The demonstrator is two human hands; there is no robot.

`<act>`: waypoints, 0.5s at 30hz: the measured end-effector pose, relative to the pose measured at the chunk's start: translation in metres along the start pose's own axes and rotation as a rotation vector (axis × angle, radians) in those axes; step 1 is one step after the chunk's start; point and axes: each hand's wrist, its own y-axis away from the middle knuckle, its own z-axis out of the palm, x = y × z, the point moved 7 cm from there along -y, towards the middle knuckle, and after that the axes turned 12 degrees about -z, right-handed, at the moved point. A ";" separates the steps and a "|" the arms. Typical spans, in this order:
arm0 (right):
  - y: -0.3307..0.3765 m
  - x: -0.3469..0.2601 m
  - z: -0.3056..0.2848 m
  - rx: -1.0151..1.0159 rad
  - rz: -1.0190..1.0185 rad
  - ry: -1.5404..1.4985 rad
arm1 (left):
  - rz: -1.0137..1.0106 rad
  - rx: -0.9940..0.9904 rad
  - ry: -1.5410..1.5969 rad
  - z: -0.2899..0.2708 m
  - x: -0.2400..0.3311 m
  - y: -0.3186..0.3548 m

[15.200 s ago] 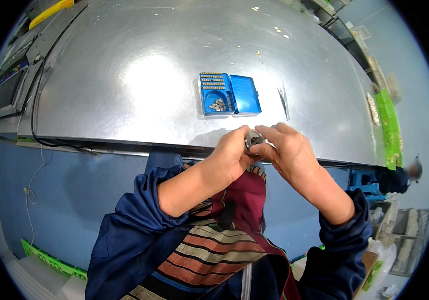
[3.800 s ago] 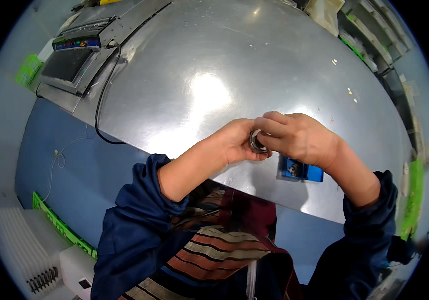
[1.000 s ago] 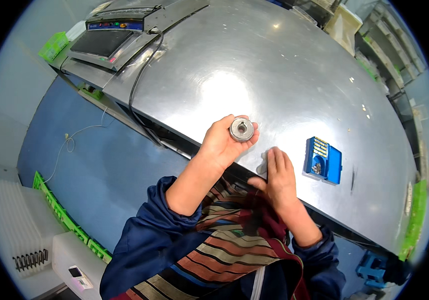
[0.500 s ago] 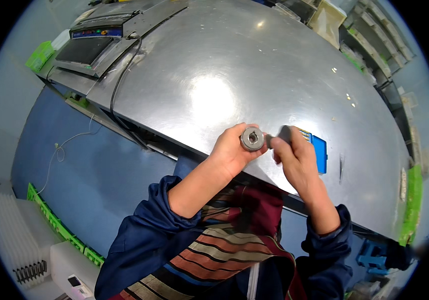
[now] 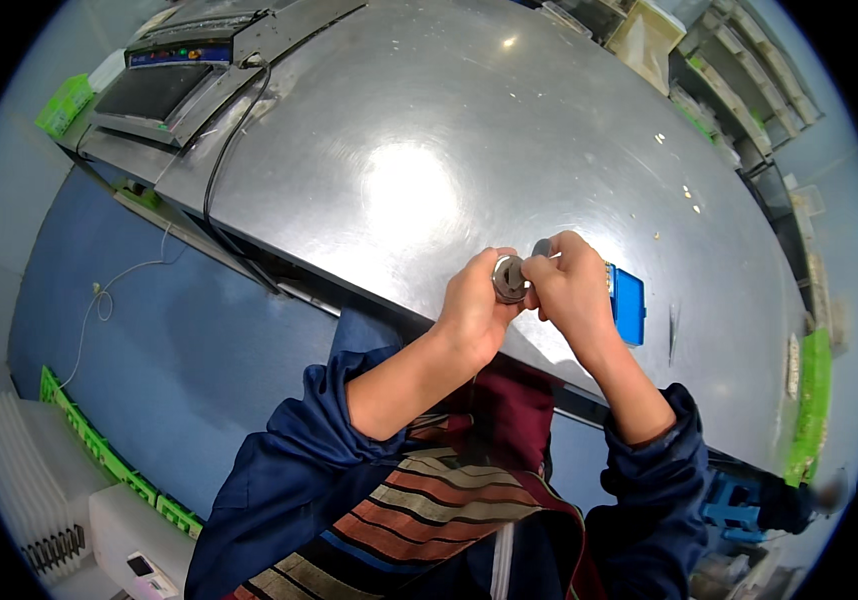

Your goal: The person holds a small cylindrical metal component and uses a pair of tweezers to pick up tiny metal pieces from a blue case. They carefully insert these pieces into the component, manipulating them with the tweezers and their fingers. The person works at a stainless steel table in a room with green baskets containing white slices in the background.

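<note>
My left hand [image 5: 474,305] holds a small round metal part [image 5: 508,279] just above the near edge of the steel table [image 5: 429,150]. My right hand [image 5: 572,285] is closed on a thin dark tool whose tip meets the part; the tool is mostly hidden by my fingers. Both hands touch around the part. Behind my right hand lies an open blue bit case [image 5: 628,306] on the table, partly covered by the hand.
A weighing scale with a dark platform [image 5: 164,85] stands at the table's far left, its black cable [image 5: 221,190] running to the near edge. Shelves with bins [image 5: 729,100] line the far right. A green crate [image 5: 109,470] sits on the blue floor at left.
My right hand has closed in on the round part, with the tool now against it. One second ago that hand rested on the table edge, away from the part. The view has shifted.
</note>
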 end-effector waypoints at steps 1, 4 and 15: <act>-0.002 0.002 0.001 -0.001 -0.025 0.025 | 0.003 -0.009 -0.006 -0.001 -0.001 -0.001; -0.008 0.006 0.004 -0.064 -0.192 0.195 | -0.013 0.035 0.004 0.001 -0.003 0.000; 0.012 -0.061 0.011 -0.528 -1.098 0.776 | -0.124 -0.047 0.024 0.000 -0.006 -0.005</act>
